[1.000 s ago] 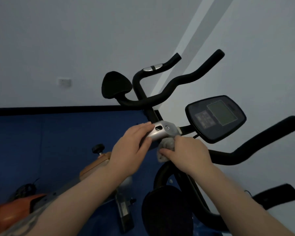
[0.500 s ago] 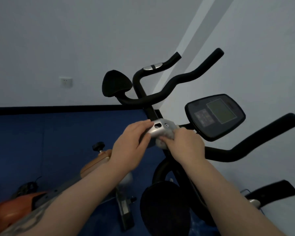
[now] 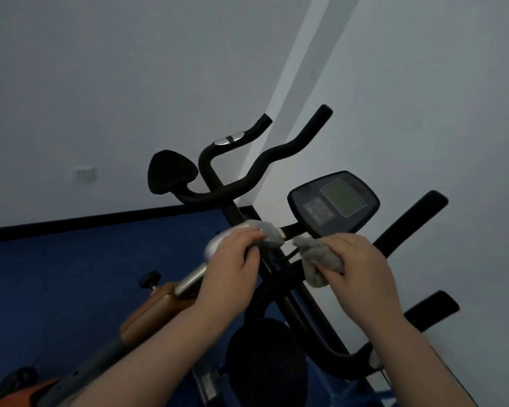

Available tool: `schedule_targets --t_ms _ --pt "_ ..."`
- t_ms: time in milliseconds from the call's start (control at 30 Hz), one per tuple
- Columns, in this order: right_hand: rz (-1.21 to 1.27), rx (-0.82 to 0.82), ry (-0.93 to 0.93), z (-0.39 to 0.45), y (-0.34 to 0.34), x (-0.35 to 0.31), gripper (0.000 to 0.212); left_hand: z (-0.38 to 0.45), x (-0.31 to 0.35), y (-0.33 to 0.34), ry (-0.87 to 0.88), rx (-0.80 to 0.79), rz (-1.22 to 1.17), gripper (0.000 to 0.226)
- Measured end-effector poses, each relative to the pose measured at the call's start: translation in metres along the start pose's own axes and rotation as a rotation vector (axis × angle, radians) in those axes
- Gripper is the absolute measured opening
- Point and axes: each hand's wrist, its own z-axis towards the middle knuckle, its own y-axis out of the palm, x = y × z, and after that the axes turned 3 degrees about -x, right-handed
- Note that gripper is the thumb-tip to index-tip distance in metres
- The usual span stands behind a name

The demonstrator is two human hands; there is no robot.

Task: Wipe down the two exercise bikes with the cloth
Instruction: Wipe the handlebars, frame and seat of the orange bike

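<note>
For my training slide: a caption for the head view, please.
Left hand grips the silver stem while the right hand holds the grey cloth below the bike's console.

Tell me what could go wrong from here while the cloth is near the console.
1. The right hand grips the crumpled grey cloth just below the black oval console with a greenish screen; a hard swipe might press its buttons.
2. A thin black cable runs beside the cloth and could snag.
3. The left hand grips the silver metal stem bracket; fingers risk pinching.
</note>
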Motion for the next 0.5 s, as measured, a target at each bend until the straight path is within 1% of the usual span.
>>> schedule_targets --t_ms 67,100,133,200,233,300,367,400,433,500 --pt "-0.005 -0.017 -0.022 -0.011 0.013 -0.003 0.029 -0.004 0.013 0.014 -0.006 -0.076 -0.012 0.034" --pt "0.022 -0.036 -0.028 -0.017 0.022 -0.009 0.032 -0.008 0.016 0.019 -0.015 -0.115 0.002 0.033" --pt "0.03 -0.047 -0.076 -0.023 0.03 -0.015 0.033 -0.011 0.017 0.023 -0.027 -0.148 0.026 0.032" --pt "-0.039 -0.087 -0.219 -0.026 0.034 -0.014 0.035 -0.014 0.015 0.024 -0.045 -0.187 0.095 0.033" --pt "-0.085 -0.079 -0.238 -0.02 0.03 -0.005 0.037 -0.013 0.013 0.024 -0.041 -0.197 0.157 0.034" --pt "-0.102 0.029 -0.135 -0.01 0.019 0.017 0.037 -0.013 0.011 0.024 -0.025 -0.212 0.273 0.037" --pt "-0.033 0.127 0.028 -0.012 0.017 0.024 0.032 -0.014 0.011 0.025 -0.016 -0.198 0.293 0.039" --pt "-0.028 0.142 0.064 -0.015 0.023 0.019 0.032 -0.015 0.011 0.025 -0.008 -0.189 0.282 0.04" --pt "-0.047 0.146 0.047 -0.02 0.032 0.011 0.032 -0.015 0.011 0.025 -0.002 -0.189 0.264 0.039" --pt "-0.086 0.11 -0.074 -0.027 0.042 0.003 0.034 -0.013 0.012 0.024 0.006 -0.225 0.254 0.039"
